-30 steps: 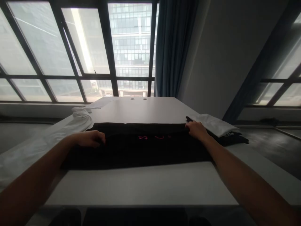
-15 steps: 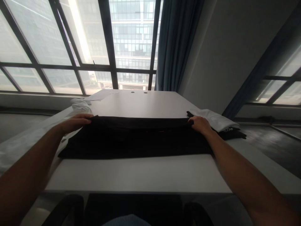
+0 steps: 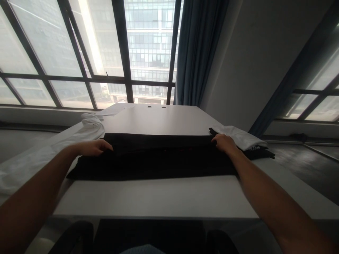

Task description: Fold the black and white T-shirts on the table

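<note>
A black garment [image 3: 159,162] lies folded in a wide strip across the white table, with small red marks along its middle. On its left end, my left hand [image 3: 96,147] is closed, fingers curled down on the cloth near the far corner. My right hand [image 3: 224,142] pinches the far right corner, thumb and fingers pressed together on the fabric. Which kind of garment it is cannot be made out, since it is dark and folded.
White cloth [image 3: 91,123] is heaped along the table's left side. A folded white garment [image 3: 239,135] lies over black cloth at the right edge. The white table [image 3: 156,197] reaches back toward windows and a blue curtain [image 3: 197,53]. Dark chair arms show below.
My left hand has come nearer and slightly right from the far left corner, its fingers now curled lower on the black garment. My right hand stays at its corner.
</note>
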`<state>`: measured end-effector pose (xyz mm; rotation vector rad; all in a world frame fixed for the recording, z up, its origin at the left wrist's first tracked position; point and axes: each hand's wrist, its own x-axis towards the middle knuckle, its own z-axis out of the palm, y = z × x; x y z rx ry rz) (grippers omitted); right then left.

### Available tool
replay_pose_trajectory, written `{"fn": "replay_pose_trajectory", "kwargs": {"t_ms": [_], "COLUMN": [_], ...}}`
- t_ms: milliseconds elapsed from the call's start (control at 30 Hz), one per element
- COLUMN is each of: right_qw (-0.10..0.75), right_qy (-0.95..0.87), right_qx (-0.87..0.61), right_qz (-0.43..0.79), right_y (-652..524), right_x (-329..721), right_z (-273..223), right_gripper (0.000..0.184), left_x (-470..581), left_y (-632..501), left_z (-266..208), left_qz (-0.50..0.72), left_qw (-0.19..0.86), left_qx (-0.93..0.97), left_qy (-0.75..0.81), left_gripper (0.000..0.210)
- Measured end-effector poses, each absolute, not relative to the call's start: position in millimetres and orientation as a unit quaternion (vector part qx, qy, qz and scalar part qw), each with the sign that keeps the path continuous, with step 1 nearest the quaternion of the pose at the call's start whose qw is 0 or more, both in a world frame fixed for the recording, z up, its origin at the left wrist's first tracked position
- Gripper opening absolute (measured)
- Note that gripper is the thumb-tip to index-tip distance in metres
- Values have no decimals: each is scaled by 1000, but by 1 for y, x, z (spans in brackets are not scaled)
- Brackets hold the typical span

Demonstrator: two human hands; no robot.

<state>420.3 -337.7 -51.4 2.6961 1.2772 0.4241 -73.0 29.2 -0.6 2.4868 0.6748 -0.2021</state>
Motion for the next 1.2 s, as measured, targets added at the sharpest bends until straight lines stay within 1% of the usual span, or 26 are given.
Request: {"fn": "replay_pose_trajectory", "kwargs": {"t_ms": [67, 100, 200, 267, 333, 433, 533, 633, 733, 867, 967, 1067, 1200], "right_qw": [67, 68, 75, 79, 71, 19, -36, -68, -82, -78, -69, -74, -83], "right_qy": [416, 409, 389, 384, 391, 425, 505, 617, 704, 793, 823, 835, 842], "right_qx": [899, 902, 911, 911, 904, 888, 850, 778, 703, 603, 558, 533, 509], "right_qz": [123, 119, 116, 131, 157, 178, 149, 96, 60, 50, 76, 110, 159], "right_y": [-339, -340, -342, -342, -339, -324, -298, -265, -233, -197, -179, -169, -163], "right_x": [423, 425, 427, 424, 416, 392, 353, 302, 249, 197, 180, 177, 178], "right_z": [-53, -53, -54, -51, -46, -38, -33, -31, -33, -38, -44, -51, -59], "right_gripper": [42, 43, 44, 42, 40, 36, 31, 25, 19, 26, 31, 27, 25], "left_x": [-76, -78, -79, -74, -67, -57, -56, -62, -66, -63, -60, -59, -57], "left_y": [29, 29, 30, 30, 32, 41, 58, 73, 80, 80, 81, 82, 84], "left_z": [0, 0, -3, -6, -10, -16, -23, -30, -36, -42, -43, -43, -45], "left_qz": [-147, -174, -198, -177, -127, -44, -8, -3, 3, 43, 91, 163, 227], "left_qw": [336, 348, 316, 285, 252, 209, 166, 120, 121, 156, 166, 171, 173], "left_qx": [905, 897, 896, 908, 925, 939, 929, 907, 897, 902, 904, 897, 884], "left_qy": [215, 210, 240, 253, 255, 270, 330, 404, 426, 399, 384, 374, 370], "left_gripper": [41, 41, 42, 45, 51, 56, 60, 69, 74, 70, 55, 44, 43]}}
